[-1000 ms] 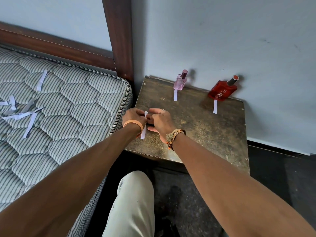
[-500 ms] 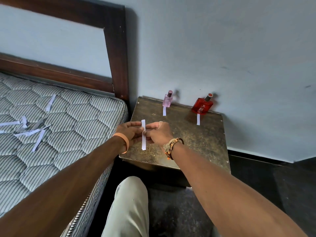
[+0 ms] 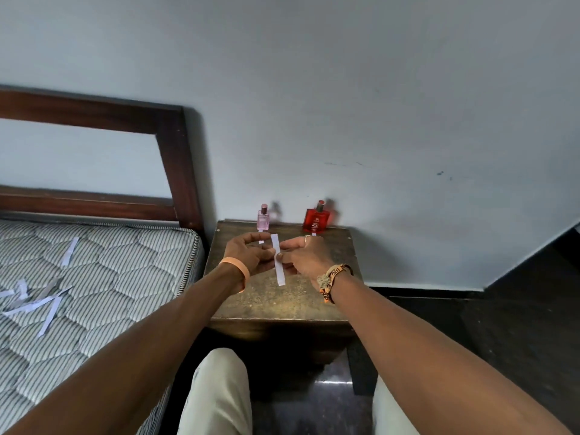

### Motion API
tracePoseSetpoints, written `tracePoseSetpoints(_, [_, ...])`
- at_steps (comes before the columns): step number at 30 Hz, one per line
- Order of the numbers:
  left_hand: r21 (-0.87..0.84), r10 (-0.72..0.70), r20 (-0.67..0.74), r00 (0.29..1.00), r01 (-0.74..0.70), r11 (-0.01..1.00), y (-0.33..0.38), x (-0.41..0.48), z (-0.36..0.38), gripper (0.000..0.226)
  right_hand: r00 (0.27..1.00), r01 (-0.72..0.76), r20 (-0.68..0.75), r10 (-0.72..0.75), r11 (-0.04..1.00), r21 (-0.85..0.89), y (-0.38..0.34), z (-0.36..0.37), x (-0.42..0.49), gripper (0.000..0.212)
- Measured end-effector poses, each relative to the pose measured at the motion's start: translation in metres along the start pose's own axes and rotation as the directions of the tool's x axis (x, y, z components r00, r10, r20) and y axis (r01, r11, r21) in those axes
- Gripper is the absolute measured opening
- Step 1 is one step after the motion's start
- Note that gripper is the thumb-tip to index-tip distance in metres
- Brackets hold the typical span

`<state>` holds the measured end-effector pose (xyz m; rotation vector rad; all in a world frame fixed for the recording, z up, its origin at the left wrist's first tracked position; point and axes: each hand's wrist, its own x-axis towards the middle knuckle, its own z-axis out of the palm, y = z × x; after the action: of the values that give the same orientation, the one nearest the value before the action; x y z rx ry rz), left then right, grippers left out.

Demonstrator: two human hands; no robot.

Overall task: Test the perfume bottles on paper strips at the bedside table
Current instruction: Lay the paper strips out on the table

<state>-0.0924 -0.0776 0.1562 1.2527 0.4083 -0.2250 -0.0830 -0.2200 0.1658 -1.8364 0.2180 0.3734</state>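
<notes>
Lifting clear of the worktop (image 3: 282, 306), the paper strip (image 3: 278, 260) now stands nearly upright between both hands, where a second ago it lay low against the surface under bunched fingers; the head camera has also tipped up, so far more wall shows. The left hand (image 3: 248, 251) pinches the strip's middle from one side, and the right hand (image 3: 303, 254) closes on it from the other, thumb and fingertips meeting at the paper. That suggests a fresh strip is ready for scent, though neither bottle has been picked up yet. The pink bottle (image 3: 263, 218) and the red bottle (image 3: 315, 218) stand at the back edge against the wall, apart from each other, each with a short strip lying in front of it; the hands partly cover those strips. The pink one is slim, pale and translucent; the red one is broader, flat-faced and glossy, with a dark neck. The worktop is dark, scuffed wood with a dull sheen. Loose strips (image 3: 37, 301) lie scattered on the quilted, striped mattress (image 3: 125, 277) beside a dark wooden bed frame (image 3: 175, 171).
</notes>
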Motion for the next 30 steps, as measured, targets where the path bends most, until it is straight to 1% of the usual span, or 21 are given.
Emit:
tracePoseSetpoints(5, [0.122, -0.012, 0.048, 0.999, 0.006, 0.993, -0.009, -0.004, 0.048, 0.033, 0.998, 0.008, -0.066, -0.007, 1.0, 0.019, 0.012, -0.049, -0.011, 0.028])
tracePoseSetpoints(9, [0.116, -0.035, 0.098, 0.995, 0.023, 0.993, -0.017, 0.003, 0.086, 0.028, 0.991, -0.002, -0.131, 0.007, 0.999, 0.037, 0.026, -0.09, -0.005, 0.027])
tracePoseSetpoints(13, [0.141, -0.047, 0.089, 0.995, 0.035, 0.989, -0.031, 0.021, 0.119, 0.029, 0.987, -0.021, -0.159, 0.034, 0.996, 0.083, 0.044, -0.118, 0.01, 0.02])
tracePoseSetpoints(14, [0.151, -0.056, 0.082, 0.995, 0.043, 0.988, -0.036, 0.026, 0.127, 0.03, 0.984, -0.023, -0.174, 0.038, 0.996, 0.087, 0.05, -0.123, 0.016, 0.021])
tracePoseSetpoints(21, [0.185, -0.121, 0.082, 0.989, 0.104, 0.977, -0.072, 0.067, 0.162, 0.027, 0.963, -0.092, -0.236, 0.128, 0.983, 0.157, 0.096, -0.139, 0.058, 0.022])
tracePoseSetpoints(25, [0.239, -0.166, 0.062, 0.984, 0.146, 0.96, -0.093, 0.097, 0.172, 0.027, 0.945, -0.127, -0.284, 0.163, 0.981, 0.144, 0.123, -0.143, 0.083, 0.022])
tracePoseSetpoints(30, [0.293, -0.202, 0.028, 0.979, 0.185, 0.938, -0.112, 0.127, 0.181, 0.024, 0.932, -0.189, -0.283, 0.226, 0.97, 0.152, 0.148, -0.149, 0.115, 0.024])
